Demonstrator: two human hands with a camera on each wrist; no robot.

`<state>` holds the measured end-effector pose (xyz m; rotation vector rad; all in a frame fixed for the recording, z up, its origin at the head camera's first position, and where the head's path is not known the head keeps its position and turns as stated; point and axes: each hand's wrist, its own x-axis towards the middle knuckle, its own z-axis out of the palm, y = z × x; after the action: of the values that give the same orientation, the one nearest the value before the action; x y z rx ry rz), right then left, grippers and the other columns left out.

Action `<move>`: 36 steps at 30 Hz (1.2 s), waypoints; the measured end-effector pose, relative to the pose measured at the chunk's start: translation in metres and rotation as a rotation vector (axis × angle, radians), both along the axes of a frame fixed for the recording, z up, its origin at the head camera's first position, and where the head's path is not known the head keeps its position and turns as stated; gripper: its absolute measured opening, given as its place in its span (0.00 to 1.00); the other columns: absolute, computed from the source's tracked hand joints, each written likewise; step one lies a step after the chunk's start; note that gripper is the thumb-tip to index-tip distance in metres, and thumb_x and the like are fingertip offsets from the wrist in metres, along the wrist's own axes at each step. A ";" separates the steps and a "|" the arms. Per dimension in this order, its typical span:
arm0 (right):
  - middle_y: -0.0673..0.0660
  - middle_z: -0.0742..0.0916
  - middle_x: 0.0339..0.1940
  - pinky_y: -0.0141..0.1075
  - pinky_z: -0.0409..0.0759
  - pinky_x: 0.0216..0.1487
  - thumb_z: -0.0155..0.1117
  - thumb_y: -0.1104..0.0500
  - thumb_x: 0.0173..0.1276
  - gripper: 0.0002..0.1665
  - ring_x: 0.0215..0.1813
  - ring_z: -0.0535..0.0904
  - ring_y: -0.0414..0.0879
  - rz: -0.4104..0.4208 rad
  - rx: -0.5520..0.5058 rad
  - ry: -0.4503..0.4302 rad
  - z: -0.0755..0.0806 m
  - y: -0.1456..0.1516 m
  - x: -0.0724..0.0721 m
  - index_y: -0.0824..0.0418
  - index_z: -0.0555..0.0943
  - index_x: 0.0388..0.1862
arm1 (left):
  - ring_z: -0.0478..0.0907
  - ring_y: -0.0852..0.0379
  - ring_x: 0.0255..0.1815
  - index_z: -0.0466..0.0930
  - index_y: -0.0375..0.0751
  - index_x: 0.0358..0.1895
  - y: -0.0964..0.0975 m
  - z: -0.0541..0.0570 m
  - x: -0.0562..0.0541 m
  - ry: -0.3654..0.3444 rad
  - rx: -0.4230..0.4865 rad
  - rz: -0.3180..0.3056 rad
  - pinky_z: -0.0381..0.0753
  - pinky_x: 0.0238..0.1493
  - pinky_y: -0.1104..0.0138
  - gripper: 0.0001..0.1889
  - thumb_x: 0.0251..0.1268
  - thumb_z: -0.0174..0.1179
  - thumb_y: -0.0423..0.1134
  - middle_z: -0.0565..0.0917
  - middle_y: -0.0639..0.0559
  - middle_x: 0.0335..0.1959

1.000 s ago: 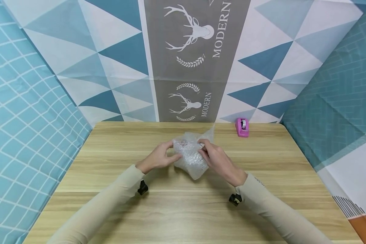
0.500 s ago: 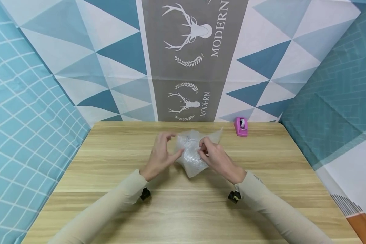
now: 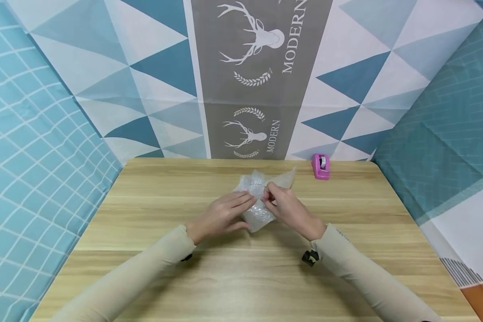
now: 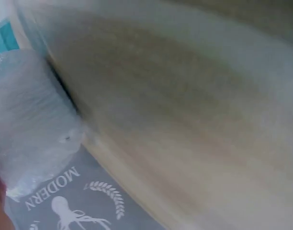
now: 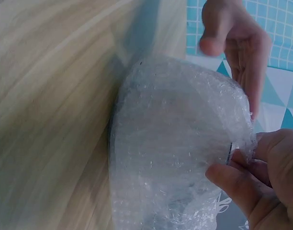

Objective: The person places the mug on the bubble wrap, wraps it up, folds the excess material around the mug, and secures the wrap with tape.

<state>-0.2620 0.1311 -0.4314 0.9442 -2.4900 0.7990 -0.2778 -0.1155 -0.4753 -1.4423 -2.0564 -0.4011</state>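
Note:
A bundle of clear bubble wrap sits toward the back of the table, with a loose pointed flap sticking out at its far right. What the wrap encloses is hidden under its layers. My right hand pinches an edge of the bubble wrap between thumb and fingers, seen close up in the right wrist view, where a thin dark line shows at the pinched edge. Over the bundle's left side reaches my left hand, fingers straight and their tips on top of the wrap. The left wrist view catches one side of the bubble wrap.
A pink tape dispenser with a roll in it stands at the table's back edge, right of the bundle. The wood-grain table meets a patterned cloth wall behind, with more cloth hanging at both sides.
My left hand has let go of the bundle's left side, opened away from it, then come down flat-fingered over its top. The right hand keeps its pinch almost in place.

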 end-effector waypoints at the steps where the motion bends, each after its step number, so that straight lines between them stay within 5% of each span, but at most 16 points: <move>1: 0.56 0.89 0.32 0.30 0.88 0.41 0.69 0.71 0.67 0.10 0.39 0.90 0.49 0.007 -0.002 0.000 0.000 0.000 0.000 0.61 0.76 0.36 | 0.79 0.45 0.69 0.77 0.35 0.68 0.001 0.001 0.000 0.000 -0.014 0.015 0.74 0.73 0.56 0.41 0.55 0.75 0.58 0.82 0.44 0.66; 10: 0.55 0.87 0.31 0.31 0.89 0.38 0.67 0.71 0.66 0.09 0.38 0.89 0.47 0.012 -0.055 -0.010 -0.005 0.007 0.001 0.61 0.75 0.35 | 0.76 0.48 0.71 0.75 0.36 0.71 0.011 0.021 0.003 -0.042 -0.257 0.118 0.71 0.76 0.55 0.40 0.60 0.70 0.57 0.80 0.45 0.69; 13: 0.55 0.87 0.35 0.32 0.89 0.38 0.67 0.68 0.67 0.06 0.38 0.89 0.46 0.036 -0.068 -0.004 -0.004 0.010 0.003 0.63 0.78 0.37 | 0.77 0.48 0.70 0.76 0.36 0.69 0.014 0.023 0.000 0.000 -0.307 0.123 0.72 0.75 0.55 0.37 0.61 0.69 0.56 0.82 0.45 0.66; 20: 0.69 0.84 0.61 0.37 0.89 0.49 0.70 0.58 0.68 0.18 0.51 0.89 0.55 0.102 0.102 0.122 -0.003 0.013 0.011 0.69 0.87 0.51 | 0.81 0.48 0.66 0.84 0.38 0.59 0.018 0.024 -0.003 0.010 -0.256 0.088 0.74 0.74 0.55 0.32 0.54 0.74 0.55 0.87 0.47 0.58; 27: 0.68 0.85 0.62 0.45 0.83 0.63 0.76 0.46 0.65 0.36 0.64 0.83 0.60 0.150 0.273 0.059 -0.001 0.013 0.018 0.71 0.82 0.62 | 0.83 0.50 0.59 0.84 0.39 0.52 0.016 0.025 -0.005 -0.005 -0.253 0.080 0.74 0.74 0.56 0.29 0.52 0.73 0.56 0.89 0.49 0.51; 36: 0.64 0.83 0.66 0.44 0.81 0.67 0.76 0.43 0.64 0.40 0.67 0.79 0.56 0.133 0.374 0.006 0.000 0.008 0.015 0.66 0.80 0.66 | 0.87 0.51 0.53 0.81 0.38 0.53 0.016 0.031 -0.007 -0.020 -0.313 0.049 0.77 0.70 0.57 0.28 0.60 0.68 0.57 0.89 0.49 0.47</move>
<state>-0.2466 0.1394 -0.4318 1.2425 -2.6444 0.3679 -0.2851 -0.0996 -0.4442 -1.5650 -2.2408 -0.0748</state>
